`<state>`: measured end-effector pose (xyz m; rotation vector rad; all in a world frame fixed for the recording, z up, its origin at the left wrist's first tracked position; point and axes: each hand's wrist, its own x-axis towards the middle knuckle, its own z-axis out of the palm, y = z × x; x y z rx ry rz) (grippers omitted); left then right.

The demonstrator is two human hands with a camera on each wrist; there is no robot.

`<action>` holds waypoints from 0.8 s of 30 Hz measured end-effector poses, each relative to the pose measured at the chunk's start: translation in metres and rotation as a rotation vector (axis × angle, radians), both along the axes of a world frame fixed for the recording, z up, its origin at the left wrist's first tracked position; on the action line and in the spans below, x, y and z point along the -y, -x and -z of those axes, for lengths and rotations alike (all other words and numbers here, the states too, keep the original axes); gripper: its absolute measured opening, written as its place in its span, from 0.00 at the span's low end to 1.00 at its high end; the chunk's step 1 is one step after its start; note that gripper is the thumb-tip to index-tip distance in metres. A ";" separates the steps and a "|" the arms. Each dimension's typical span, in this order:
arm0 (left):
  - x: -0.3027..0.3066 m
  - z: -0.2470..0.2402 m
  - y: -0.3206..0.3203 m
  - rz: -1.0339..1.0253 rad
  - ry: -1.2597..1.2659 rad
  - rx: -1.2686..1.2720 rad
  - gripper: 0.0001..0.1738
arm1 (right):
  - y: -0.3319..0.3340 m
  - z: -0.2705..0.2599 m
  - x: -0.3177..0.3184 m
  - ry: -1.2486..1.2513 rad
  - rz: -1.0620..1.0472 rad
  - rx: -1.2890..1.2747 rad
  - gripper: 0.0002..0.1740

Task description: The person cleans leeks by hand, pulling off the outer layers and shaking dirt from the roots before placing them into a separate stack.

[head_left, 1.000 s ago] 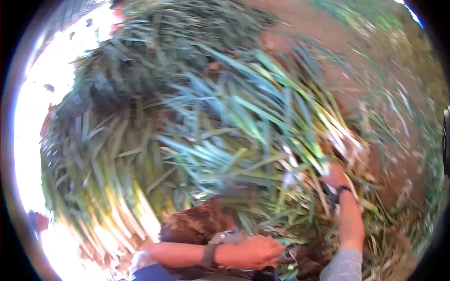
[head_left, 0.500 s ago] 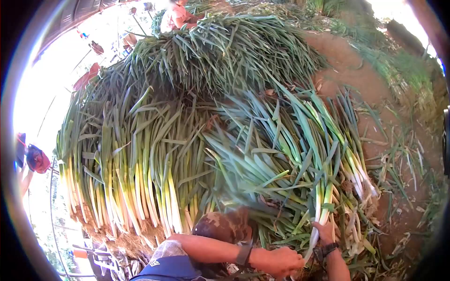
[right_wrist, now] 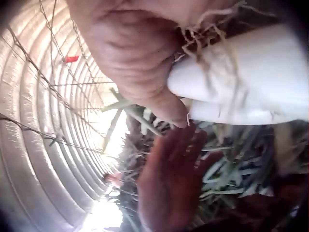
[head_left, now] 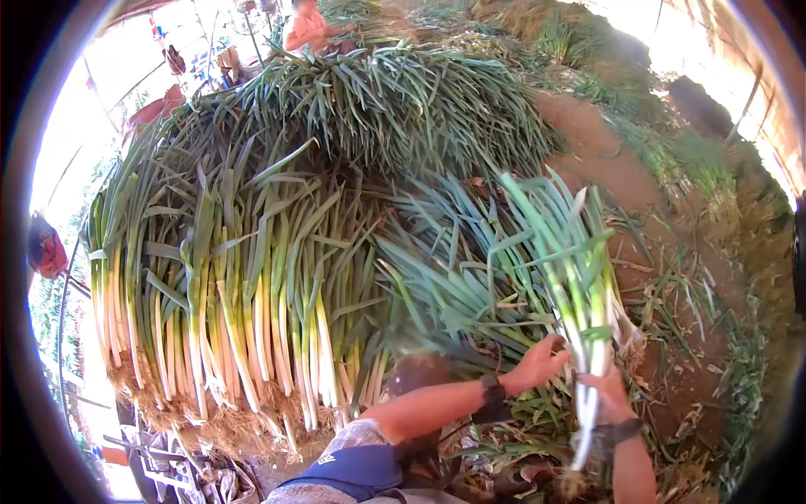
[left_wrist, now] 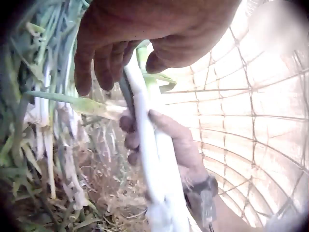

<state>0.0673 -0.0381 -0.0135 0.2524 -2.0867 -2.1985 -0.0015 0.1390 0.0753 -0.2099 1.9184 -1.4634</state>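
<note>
My right hand (head_left: 611, 393) grips a small bunch of green onions (head_left: 598, 315) round the white stems, leaves pointing away from me and roots toward me. In the left wrist view its thumb and fingers wrap the smooth white stems (left_wrist: 161, 159). My left hand (head_left: 536, 367) reaches in beside the bunch from the left. Its fingers hang loosely over the stems in the left wrist view, thumb apart from them. The right wrist view shows this left hand (right_wrist: 171, 183) with fingers extended, just beyond my right thumb. Fine roots (right_wrist: 212, 48) lie against my right hand there.
A thick row of green onions (head_left: 252, 277) stands piled at the left, rooted ends toward me. Behind it lies another leafy heap (head_left: 420, 101), with a person (head_left: 306, 29) beyond. Loose onions (head_left: 453, 277) lie ahead; leaf scraps (head_left: 672, 353) cover the soil at right.
My right hand, gripping stems throughout, has drawn them toward me and raised the bunch off the loose onions. My left hand has moved from near my lap to the bunch, its fingers uncurling.
</note>
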 end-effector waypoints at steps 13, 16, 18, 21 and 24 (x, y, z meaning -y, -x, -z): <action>-0.011 0.128 -0.048 -0.431 -0.087 0.334 0.25 | -0.123 0.094 0.013 -0.067 -0.136 0.003 0.21; -0.001 0.134 -0.047 -0.347 -0.198 0.220 0.20 | -0.117 0.099 0.006 -0.131 -0.244 -0.152 0.24; 0.001 0.101 -0.048 -0.394 -0.229 0.389 0.17 | -0.120 0.112 0.001 -0.244 -0.223 -0.233 0.28; 0.004 0.104 -0.045 -0.298 -0.363 0.404 0.15 | -0.131 0.079 0.006 -0.341 -0.251 -0.335 0.30; 0.003 0.104 -0.049 -0.312 -0.465 0.375 0.22 | -0.144 0.064 0.007 -0.390 -0.283 -0.288 0.30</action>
